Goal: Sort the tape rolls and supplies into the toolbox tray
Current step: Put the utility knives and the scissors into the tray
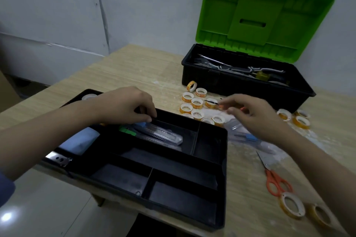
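Hands first: my left hand (127,104) curls over the black tray's (223,159) far rim by the box cutters (161,134); right hand (250,115) hangs loose, holding nothing, near small tape rolls (196,103) clustered on the bench (134,67). Rolls look light, rigid, smooth plastic rings w/ hollow cores; I'd pinch across the rim.

Wooden table (134,67) carries black tray (221,159); toolbox (240,86) (lid up); small tape rolls (196,103); orange scissors (273,181).
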